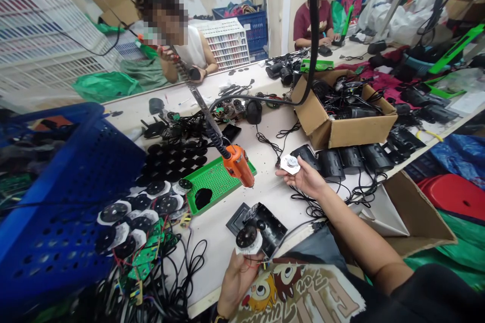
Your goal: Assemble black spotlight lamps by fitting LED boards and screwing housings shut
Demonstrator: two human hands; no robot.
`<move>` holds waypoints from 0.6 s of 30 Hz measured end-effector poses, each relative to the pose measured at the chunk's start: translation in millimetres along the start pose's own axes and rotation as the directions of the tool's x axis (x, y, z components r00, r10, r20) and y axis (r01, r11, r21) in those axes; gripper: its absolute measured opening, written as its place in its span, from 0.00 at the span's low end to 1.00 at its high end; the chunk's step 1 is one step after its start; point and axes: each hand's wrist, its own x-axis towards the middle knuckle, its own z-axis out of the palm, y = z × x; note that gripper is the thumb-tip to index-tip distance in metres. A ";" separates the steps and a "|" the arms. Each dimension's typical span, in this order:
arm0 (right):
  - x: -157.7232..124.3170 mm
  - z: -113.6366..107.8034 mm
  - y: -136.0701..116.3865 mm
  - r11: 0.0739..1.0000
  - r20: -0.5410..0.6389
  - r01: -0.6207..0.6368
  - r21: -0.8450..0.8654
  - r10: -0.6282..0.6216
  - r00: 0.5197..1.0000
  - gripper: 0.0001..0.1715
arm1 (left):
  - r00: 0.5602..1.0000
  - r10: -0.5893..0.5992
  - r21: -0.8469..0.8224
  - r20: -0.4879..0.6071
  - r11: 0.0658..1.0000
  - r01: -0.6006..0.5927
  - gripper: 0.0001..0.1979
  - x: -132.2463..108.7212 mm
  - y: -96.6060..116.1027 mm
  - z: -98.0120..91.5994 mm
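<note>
Left hand (237,282) clamped on a black round plastic disc with white paper collar (247,238) — right hand (303,177) pinches a silver metal disc on white paper (291,163) — orange soldering gun (238,165) hangs within reach above the white tabletop (267,201).

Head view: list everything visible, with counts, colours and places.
Crate: one, blue, bench's left edge.
Perforated board: one, green, bench centre.
Power tool: one, orange, hanging on coiled cord above board.
Cardboard box: one, brown, right side, holding black units.
Housings: several, black, row before box.
Round discs: many, black and white, left of board.
Co-worker: one, maroon shirt, far bench end.
Right hand: one, holding white-backed disc.
Left hand: one, holding black round part.
</note>
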 end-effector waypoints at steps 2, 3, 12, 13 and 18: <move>-0.4 0.8 -0.2 1.000 -0.001 -0.006 0.004 0.006 1.000 0.39 | 1.000 -0.005 -0.003 0.009 1.000 0.005 0.21 -0.2 0.4 0.1; -0.5 0.9 -0.2 1.000 0.000 -0.010 0.007 0.010 1.000 0.39 | 1.000 -0.006 -0.006 0.012 1.000 0.006 0.21 -0.3 0.4 -0.2; 0.4 -1.9 0.9 0.999 0.019 -0.046 0.027 0.045 0.999 0.39 | 0.999 0.024 -0.045 0.043 0.999 -0.022 0.20 -0.5 -1.3 -2.6; 0.3 -1.6 0.8 0.999 0.018 -0.046 0.028 0.045 0.999 0.40 | 0.999 0.028 -0.047 0.039 0.999 -0.026 0.20 -0.4 -1.6 -2.9; -0.7 -0.4 0.9 0.999 0.019 -0.041 0.025 0.040 0.999 0.39 | 0.999 0.024 -0.051 0.049 0.998 -0.021 0.22 1.4 -3.0 -4.8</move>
